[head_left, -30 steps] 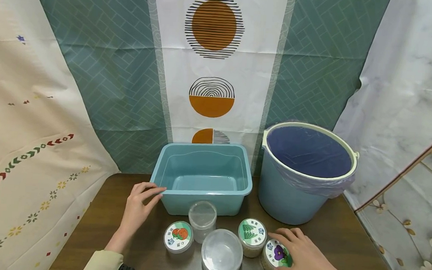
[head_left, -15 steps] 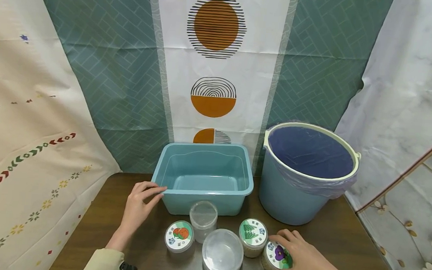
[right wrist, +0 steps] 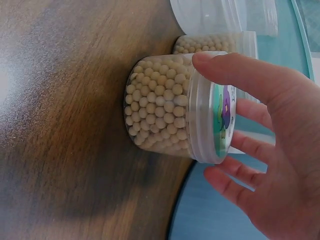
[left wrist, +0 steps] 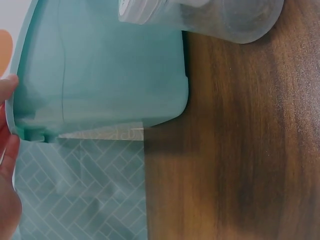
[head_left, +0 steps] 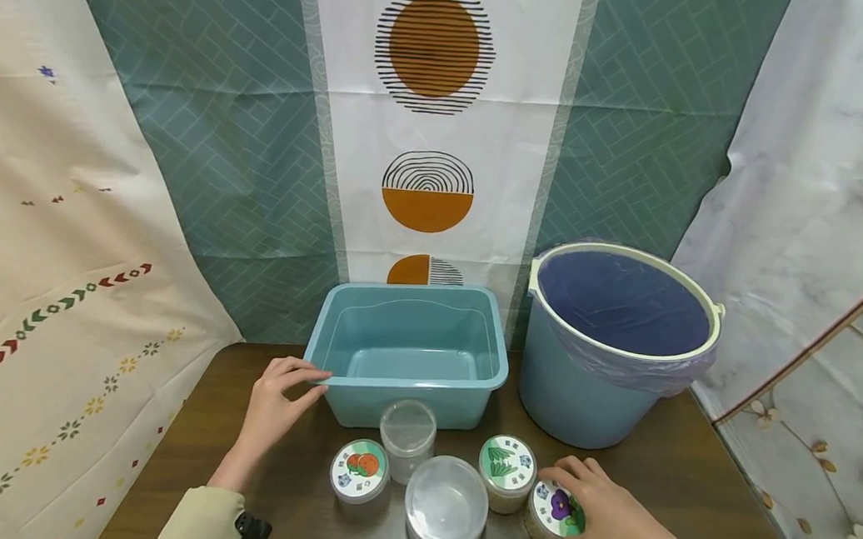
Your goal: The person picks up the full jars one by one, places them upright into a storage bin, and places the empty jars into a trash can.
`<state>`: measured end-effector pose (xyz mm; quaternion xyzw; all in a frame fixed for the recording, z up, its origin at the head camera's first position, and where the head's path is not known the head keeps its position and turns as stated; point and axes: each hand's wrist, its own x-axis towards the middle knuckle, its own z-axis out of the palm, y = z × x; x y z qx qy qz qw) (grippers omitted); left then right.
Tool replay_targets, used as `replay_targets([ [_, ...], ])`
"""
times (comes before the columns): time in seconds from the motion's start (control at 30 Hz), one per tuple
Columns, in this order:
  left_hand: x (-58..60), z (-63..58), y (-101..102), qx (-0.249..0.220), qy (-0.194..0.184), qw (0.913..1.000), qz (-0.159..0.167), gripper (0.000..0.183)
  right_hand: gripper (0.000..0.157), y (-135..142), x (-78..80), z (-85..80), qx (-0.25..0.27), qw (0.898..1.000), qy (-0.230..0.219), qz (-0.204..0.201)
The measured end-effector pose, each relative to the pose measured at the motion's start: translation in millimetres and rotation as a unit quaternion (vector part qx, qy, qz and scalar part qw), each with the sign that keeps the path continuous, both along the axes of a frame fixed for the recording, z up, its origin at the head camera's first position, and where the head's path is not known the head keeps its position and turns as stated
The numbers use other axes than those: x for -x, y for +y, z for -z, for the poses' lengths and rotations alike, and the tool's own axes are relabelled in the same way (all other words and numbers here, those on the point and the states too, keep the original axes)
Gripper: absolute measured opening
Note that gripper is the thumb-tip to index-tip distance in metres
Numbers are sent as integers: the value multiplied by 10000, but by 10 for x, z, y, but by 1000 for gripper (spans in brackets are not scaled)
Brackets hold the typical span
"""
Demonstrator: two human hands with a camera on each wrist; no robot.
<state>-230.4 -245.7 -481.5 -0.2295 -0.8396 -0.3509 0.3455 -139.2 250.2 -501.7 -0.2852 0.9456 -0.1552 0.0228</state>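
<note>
My left hand (head_left: pixel 275 399) pinches the front left corner of the rim of a light blue plastic basin (head_left: pixel 407 406). In the left wrist view its thumb and fingers lie on either side of that rim. On the right, my right hand (head_left: pixel 606 511) grips the lid of a clear round jar (right wrist: pixel 159 105) full of small beige balls, its label showing a purple flower. That jar stands upright on the table, the thumb on one side of its lid and the fingers round the other. Close beside it stands a similar jar (head_left: pixel 506 467) with a green-plant label.
A squat clear jar (head_left: pixel 447 504), a taller clear jar (head_left: pixel 407 435) and a jar with an orange-fruit label (head_left: pixel 359 471) stand before the basin. Behind the right hand is a large blue bucket (head_left: pixel 580 397) with a purple liner. Patterned cloths (head_left: pixel 258 165) hang behind the wooden table (head_left: pixel 204 404).
The whole head view shifts slightly. Both hands keep their places on the basin's rim and the flower-label jar; no object has visibly moved.
</note>
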Motion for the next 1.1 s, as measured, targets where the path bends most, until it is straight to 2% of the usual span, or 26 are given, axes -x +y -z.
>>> replay_targets([
  [0.4,-7,-23,9,-21,-204,9998,-24,28,80,-9,24,20,219,9998,15,-2],
  [0.6,-29,-42,12,28,-225,9997,-29,29,79,4,39,-61,232,9997,-32,-108],
  [0.77,-35,-56,15,24,-329,9994,-45,30,79,21,77,-273,65,9993,-109,-341],
  [0.97,-31,-60,11,26,-335,9994,-60,30,79,-2,127,-671,-296,9966,-500,-577],
  [1.1,-25,-57,8,57,-292,9995,-58,29,81,-54,193,-945,-647,9927,-522,-876],
])
